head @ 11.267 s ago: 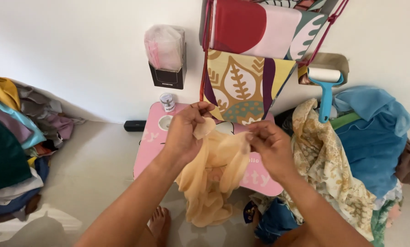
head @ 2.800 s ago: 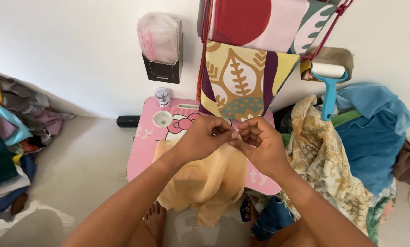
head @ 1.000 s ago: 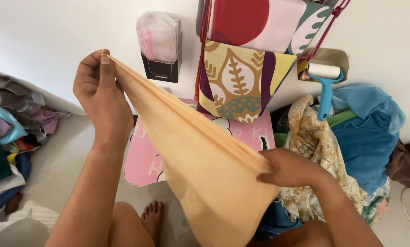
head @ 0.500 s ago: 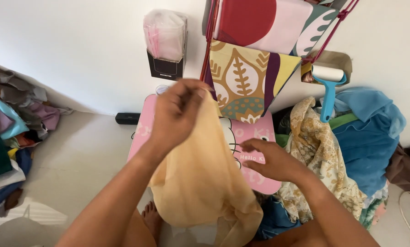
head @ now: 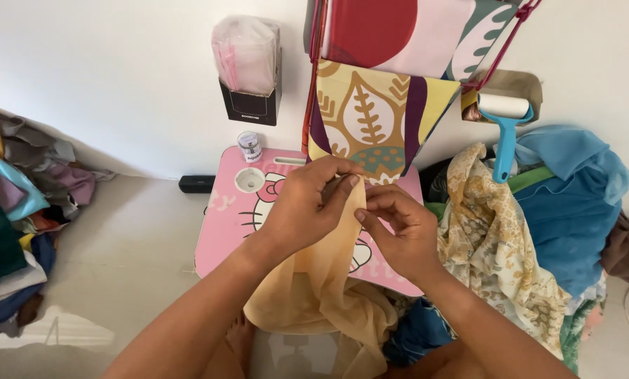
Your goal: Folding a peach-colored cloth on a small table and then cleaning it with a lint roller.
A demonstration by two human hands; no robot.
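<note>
Item: sheer peach cloth point(head: 321, 288), one end raised above the middle of the pink desk point(head: 223, 231), the rest hanging toward the desk's near edge and bunching below it; long axis runs near-vertical, top end at the hands.

Left hand point(head: 304, 207): grip pressed together on the cloth's top edge, fingers curled over it.

Right hand point(head: 398, 231): touching the left, fingertips pinching the same edge just beside it; neither hand is nearer, both meet at the top.

Surroundings: small jar point(head: 249, 146) at the desk's far left corner; patterned hanging fabric point(head: 370, 119) over the far edge; blue lint roller point(head: 504, 133) and cream floral cloth point(head: 497, 245) beyond the right edge; clothes heap point(head: 12, 210) well left.
</note>
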